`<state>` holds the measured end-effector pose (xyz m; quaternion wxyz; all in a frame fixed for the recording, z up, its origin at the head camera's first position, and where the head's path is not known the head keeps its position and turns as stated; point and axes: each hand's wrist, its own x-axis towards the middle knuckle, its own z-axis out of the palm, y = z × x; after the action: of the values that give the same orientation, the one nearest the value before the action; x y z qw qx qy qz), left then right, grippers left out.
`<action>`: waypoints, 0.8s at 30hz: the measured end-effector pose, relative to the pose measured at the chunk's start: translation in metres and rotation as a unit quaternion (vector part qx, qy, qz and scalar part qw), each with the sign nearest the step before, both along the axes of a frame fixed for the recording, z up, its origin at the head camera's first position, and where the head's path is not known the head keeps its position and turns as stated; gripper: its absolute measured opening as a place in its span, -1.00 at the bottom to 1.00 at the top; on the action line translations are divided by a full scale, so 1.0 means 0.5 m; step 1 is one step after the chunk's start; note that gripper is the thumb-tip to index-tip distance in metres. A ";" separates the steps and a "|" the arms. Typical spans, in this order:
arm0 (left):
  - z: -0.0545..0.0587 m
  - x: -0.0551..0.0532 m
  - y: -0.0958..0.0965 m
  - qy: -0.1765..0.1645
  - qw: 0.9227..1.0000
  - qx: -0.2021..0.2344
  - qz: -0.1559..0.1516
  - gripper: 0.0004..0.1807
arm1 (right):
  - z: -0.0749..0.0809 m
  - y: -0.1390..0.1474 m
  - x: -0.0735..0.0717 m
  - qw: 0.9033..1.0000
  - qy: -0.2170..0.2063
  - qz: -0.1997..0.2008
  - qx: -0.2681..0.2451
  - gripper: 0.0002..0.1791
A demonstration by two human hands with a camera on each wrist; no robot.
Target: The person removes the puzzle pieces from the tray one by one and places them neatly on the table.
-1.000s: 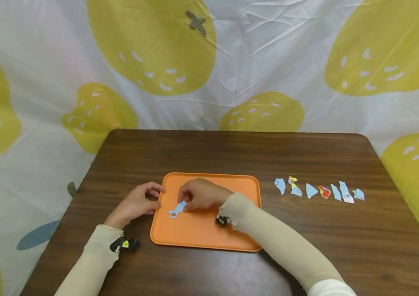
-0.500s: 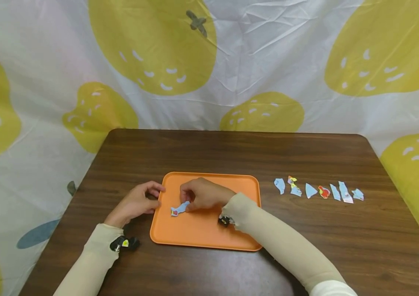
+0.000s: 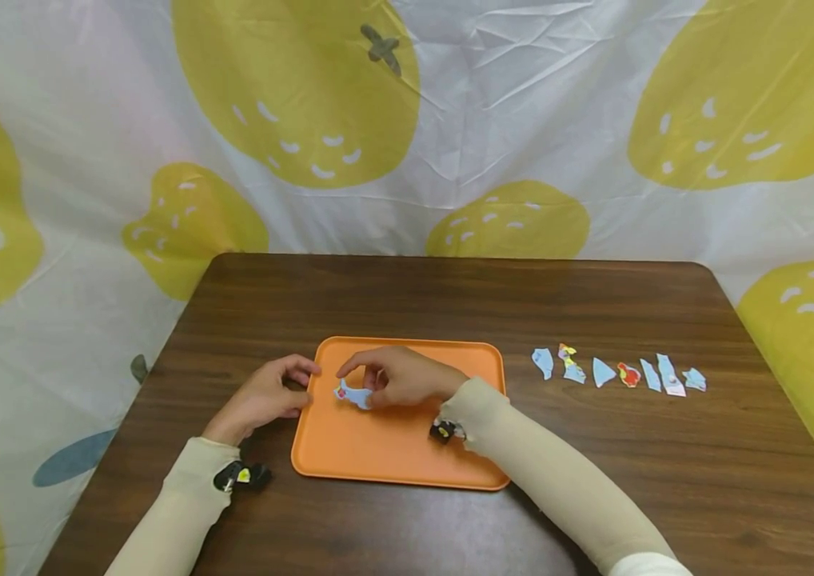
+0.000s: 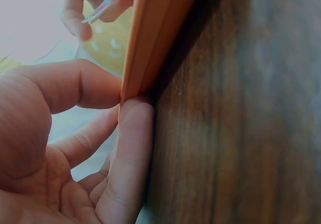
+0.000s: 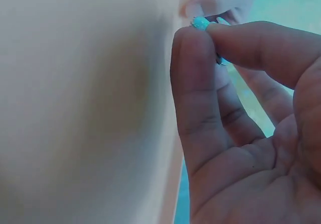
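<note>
An orange tray [image 3: 393, 452] lies on the brown table. At its left edge is my left hand [image 3: 263, 398]. In the left wrist view, the thumb and a finger pinch the tray's rim [image 4: 143, 43]. Over the tray, my right hand [image 3: 407, 376] pinches an irregular light-blue paper piece [image 3: 355, 398] with a small red mark at its left end. The forefinger reaches out above that piece. From the right wrist, only a small bit of the paper piece [image 5: 200, 23] shows at the fingertips; fingers hide the rest.
Several torn-looking paper pieces lie in a row on the table right of the tray, among them a red one [image 3: 629, 374], a blue triangle [image 3: 604, 372] and a long strip [image 3: 669, 376]. A white cloth [image 3: 349, 220] with yellow fruit prints hangs behind the table [image 3: 594, 304].
My right hand has shifted slightly to the right with the paper piece. The piece has turned, its left end rising, and the forefinger has stretched out. The left hand has stayed at the tray edge.
</note>
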<state>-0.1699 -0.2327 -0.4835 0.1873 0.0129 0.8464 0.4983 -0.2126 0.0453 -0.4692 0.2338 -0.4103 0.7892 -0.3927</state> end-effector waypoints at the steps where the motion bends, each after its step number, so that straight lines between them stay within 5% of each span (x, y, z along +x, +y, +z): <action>1: 0.000 0.000 0.000 0.001 1.000 0.000 -0.001 -0.54 | 0.001 0.002 0.001 1.000 -0.001 -0.002 -0.001 -0.44; 24: -0.004 0.000 0.000 0.009 1.000 -0.002 -0.007 -0.52 | 0.015 0.072 0.013 0.995 -0.005 -0.066 -0.068 -0.48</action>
<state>-0.1700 -0.2327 -0.4854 0.1829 0.0234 0.8489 0.4953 -0.2060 0.0814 -0.4616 0.1827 -0.3707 0.7846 -0.4621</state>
